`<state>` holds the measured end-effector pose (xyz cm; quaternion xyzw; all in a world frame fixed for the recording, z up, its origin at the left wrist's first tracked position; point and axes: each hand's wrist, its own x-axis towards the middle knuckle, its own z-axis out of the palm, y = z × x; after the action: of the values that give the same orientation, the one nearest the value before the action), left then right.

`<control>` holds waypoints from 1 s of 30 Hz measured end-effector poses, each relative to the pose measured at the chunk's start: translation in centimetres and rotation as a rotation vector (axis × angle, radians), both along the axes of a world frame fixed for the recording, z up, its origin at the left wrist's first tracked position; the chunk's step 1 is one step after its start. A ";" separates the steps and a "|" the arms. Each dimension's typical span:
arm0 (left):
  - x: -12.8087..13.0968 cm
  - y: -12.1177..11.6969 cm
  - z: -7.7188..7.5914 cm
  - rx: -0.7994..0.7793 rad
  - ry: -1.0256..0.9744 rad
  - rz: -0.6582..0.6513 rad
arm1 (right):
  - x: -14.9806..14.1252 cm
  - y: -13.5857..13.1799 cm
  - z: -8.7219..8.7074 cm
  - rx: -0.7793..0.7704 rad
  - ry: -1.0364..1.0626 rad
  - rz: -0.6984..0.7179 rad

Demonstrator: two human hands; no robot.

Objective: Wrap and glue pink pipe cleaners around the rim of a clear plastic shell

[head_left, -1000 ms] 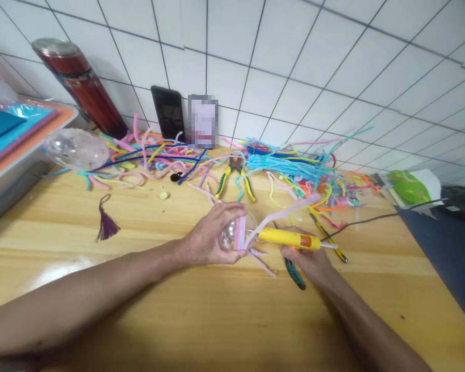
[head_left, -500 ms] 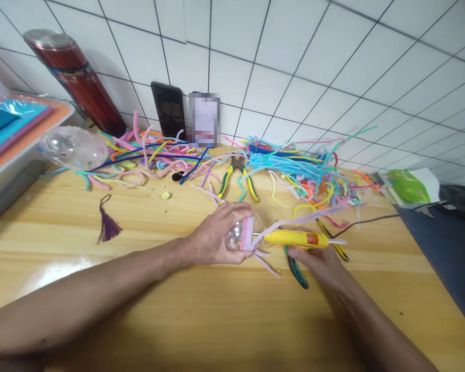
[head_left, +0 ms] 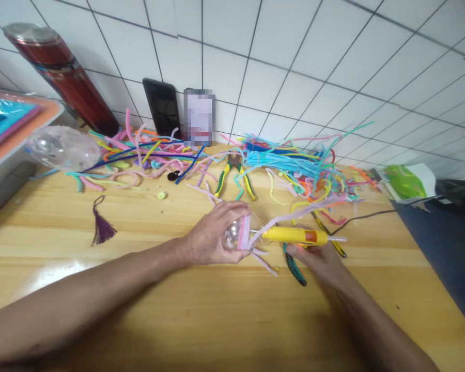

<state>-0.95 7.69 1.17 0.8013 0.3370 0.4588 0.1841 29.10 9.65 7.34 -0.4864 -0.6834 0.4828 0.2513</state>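
My left hand (head_left: 209, 235) is closed around a small clear plastic ball (head_left: 232, 235) with a pink pipe cleaner (head_left: 243, 232) wrapped round its rim. A long pale pink strand (head_left: 294, 213) runs from the ball up to the right. My right hand (head_left: 320, 258) grips a yellow glue gun (head_left: 294, 236) held level, its tip touching the ball's right side. A black cord (head_left: 372, 214) trails from the gun to the right.
Many coloured pipe cleaners (head_left: 294, 168) lie along the wall. Yellow-handled pliers (head_left: 232, 178), a green-handled tool (head_left: 294, 264), a purple tassel (head_left: 101, 227), a large clear ball (head_left: 64, 149), a red flask (head_left: 62, 72), a black phone (head_left: 161, 107) and a stack of coloured sheets (head_left: 8, 121) surround the wooden table (head_left: 217, 320).
Both hands and the glue gun have stayed together at the ball, shifting only slightly. The view has drifted a little to the right and down.
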 end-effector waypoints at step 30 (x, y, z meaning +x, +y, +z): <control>0.1 -0.1 0.0 0.016 0.007 0.009 | 0.3 0.1 -0.2 -0.054 0.015 0.024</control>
<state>-0.88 7.64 1.19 0.8027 0.3377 0.4596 0.1744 29.37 9.71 7.17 -0.4812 -0.6741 0.5076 0.2376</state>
